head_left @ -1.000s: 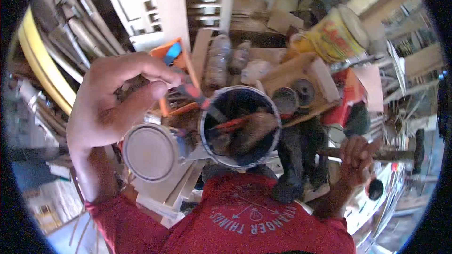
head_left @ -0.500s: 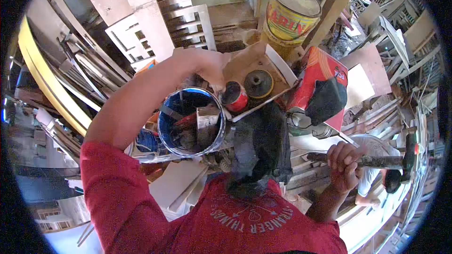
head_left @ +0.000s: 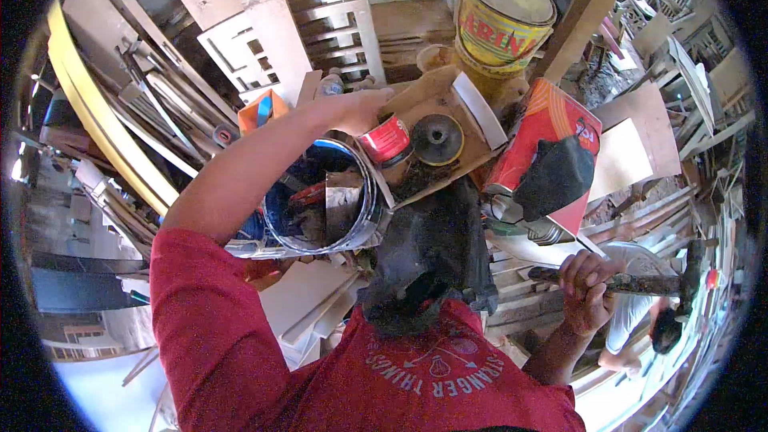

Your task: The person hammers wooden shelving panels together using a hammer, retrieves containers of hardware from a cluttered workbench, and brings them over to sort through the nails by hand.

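Observation:
My left hand [head_left: 362, 112] reaches over the rim of a shallow cardboard box [head_left: 472, 140] and grips a small red can [head_left: 387, 142], which is tilted with its label showing. Its fingertips are partly hidden. Beside the can lies a round dark disc with a central hole [head_left: 438, 140]. Just left of the box stands a blue-lined bucket [head_left: 370, 216] holding assorted items, below my forearm. My right hand [head_left: 588, 292], off to the right, is closed around the handle of a hammer [head_left: 652, 284], its dark head pointing right.
A yellow tin [head_left: 504, 28] stands behind the box. Right of it is a red carton [head_left: 552, 128] with a black cloth [head_left: 554, 180] draped over it. Planks and boards [head_left: 264, 56] lean at the back left. Another person [head_left: 636, 304] bends low at the right, near the hammer.
The red can has tipped, so its label now faces up instead of its open top. My left hand has moved slightly up behind it. The hammer stays in my right hand.

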### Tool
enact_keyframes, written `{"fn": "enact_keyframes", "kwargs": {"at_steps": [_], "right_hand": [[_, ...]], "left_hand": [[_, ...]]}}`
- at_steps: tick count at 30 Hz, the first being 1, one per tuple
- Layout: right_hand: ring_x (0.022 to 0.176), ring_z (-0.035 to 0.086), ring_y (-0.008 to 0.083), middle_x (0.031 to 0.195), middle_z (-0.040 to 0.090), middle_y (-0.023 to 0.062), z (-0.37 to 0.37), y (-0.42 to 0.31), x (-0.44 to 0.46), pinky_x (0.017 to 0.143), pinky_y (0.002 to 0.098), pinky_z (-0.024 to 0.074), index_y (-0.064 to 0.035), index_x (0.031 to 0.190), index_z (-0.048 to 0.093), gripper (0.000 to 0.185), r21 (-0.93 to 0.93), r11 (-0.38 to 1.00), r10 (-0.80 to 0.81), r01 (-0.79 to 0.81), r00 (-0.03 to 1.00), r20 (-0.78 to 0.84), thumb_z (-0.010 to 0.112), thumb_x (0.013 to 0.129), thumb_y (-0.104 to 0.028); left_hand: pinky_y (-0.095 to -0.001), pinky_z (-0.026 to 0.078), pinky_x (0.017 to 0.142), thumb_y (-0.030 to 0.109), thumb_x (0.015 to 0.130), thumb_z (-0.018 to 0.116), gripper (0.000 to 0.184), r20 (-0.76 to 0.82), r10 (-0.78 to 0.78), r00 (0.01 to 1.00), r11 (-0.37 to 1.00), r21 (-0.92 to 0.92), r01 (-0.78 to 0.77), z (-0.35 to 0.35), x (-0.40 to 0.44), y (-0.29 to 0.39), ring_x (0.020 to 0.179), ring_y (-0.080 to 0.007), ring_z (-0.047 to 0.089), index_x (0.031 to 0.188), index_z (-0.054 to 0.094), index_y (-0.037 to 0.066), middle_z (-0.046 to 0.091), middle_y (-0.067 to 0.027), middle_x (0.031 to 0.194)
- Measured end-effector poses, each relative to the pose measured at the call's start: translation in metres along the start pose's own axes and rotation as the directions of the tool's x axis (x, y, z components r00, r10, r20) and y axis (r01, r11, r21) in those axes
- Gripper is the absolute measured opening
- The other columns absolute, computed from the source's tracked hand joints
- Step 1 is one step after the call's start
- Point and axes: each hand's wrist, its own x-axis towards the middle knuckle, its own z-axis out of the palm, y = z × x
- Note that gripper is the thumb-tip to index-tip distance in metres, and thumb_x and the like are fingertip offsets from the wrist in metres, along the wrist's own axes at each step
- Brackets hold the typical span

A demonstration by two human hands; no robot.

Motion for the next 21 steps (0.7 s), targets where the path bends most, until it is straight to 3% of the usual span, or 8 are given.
{"fn": "enact_keyframes", "kwargs": {"at_steps": [1,3,12,13,16,18,20,21], "right_hand": [[0.065,0.047,0.0170,0.074,0.049,0.0010,-0.001,0.002,0.001,0.059,0.0326,0.0382,-0.0107,0.102,0.056,0.030,-0.011,1.000,-0.003,0.003,1.000,0.011,0.069,0.106,-0.038],[0.065,0.047,0.0170,0.074,0.049,0.0011,0.001,0.002,0.006,0.059,0.0328,0.0387,-0.0108,0.102,0.056,0.030,0.000,1.000,0.013,-0.013,0.999,0.046,0.069,0.106,-0.037],[0.064,0.046,0.0163,0.075,0.048,0.0004,0.012,0.005,0.019,0.058,0.0332,0.0393,-0.0108,0.103,0.055,0.031,-0.016,1.000,0.006,-0.005,0.998,0.065,0.071,0.105,-0.037],[0.064,0.046,0.0164,0.075,0.048,0.0004,0.012,0.006,0.019,0.058,0.0333,0.0393,-0.0108,0.103,0.055,0.031,-0.021,1.000,0.011,-0.010,0.998,0.060,0.071,0.105,-0.037],[0.065,0.046,0.0173,0.075,0.048,0.0007,0.011,0.006,0.019,0.059,0.0335,0.0390,-0.0108,0.101,0.054,0.033,-0.015,0.999,0.041,-0.041,0.997,0.067,0.072,0.104,-0.038],[0.067,0.046,0.0182,0.075,0.047,0.0002,0.009,0.011,0.018,0.059,0.0339,0.0374,-0.0112,0.099,0.054,0.033,-0.010,0.998,0.057,-0.056,0.997,0.049,0.072,0.104,-0.038],[0.069,0.046,0.0183,0.075,0.046,0.0000,0.005,0.016,0.013,0.058,0.0341,0.0367,-0.0114,0.099,0.054,0.033,0.006,0.997,0.083,-0.083,0.997,-0.001,0.072,0.104,-0.038],[0.069,0.046,0.0183,0.075,0.046,0.0001,0.002,0.019,0.013,0.059,0.0341,0.0367,-0.0115,0.099,0.054,0.032,0.029,0.995,0.093,-0.093,0.996,0.001,0.073,0.103,-0.038]], "left_hand": [[-0.0470,0.055,0.087,0.030,0.094,0.073,0.034,-0.003,0.009,1.000,1.000,-0.018,-0.009,0.001,-0.004,-0.001,0.100,-0.0307,0.074,0.118,0.076,0.007,0.079,-0.0145,0.106],[-0.0494,0.053,0.088,0.029,0.098,0.066,0.031,0.235,-0.226,0.945,0.845,-0.435,0.310,-0.075,-0.006,0.048,0.099,-0.0281,0.072,0.121,0.074,0.008,0.078,-0.0111,0.107],[-0.0432,0.054,0.097,0.019,0.096,0.074,0.036,0.432,-0.371,0.822,0.790,-0.318,0.524,-0.173,-0.003,0.083,0.109,-0.0255,0.071,0.128,0.070,0.004,0.078,-0.0161,0.114],[-0.0412,0.054,0.098,0.024,0.093,0.078,0.044,0.284,-0.229,0.931,0.554,-0.748,0.365,-0.155,-0.013,0.064,0.110,-0.0218,0.070,0.130,0.069,0.001,0.078,-0.0143,0.116],[-0.0397,0.054,0.101,0.023,0.092,0.079,0.047,0.205,-0.336,0.919,0.776,-0.493,0.393,-0.200,-0.034,0.047,0.112,-0.0183,0.067,0.132,0.069,0.000,0.077,-0.0131,0.121],[-0.0389,0.053,0.105,0.023,0.088,0.085,0.057,0.250,-0.490,0.836,0.597,-0.602,0.530,-0.217,-0.056,0.025,0.117,-0.0188,0.066,0.137,0.066,0.001,0.074,-0.0141,0.130],[-0.0376,0.051,0.112,0.028,0.080,0.095,0.080,0.061,-0.510,0.858,0.744,-0.469,0.476,-0.248,-0.093,0.022,0.123,-0.0218,0.065,0.147,0.059,0.002,0.069,-0.0159,0.140],[-0.0380,0.050,0.112,0.033,0.082,0.093,0.080,0.093,-0.635,0.767,0.651,-0.470,0.596,-0.267,-0.106,0.030,0.123,-0.0228,0.066,0.148,0.059,0.003,0.070,-0.0157,0.139]]}}
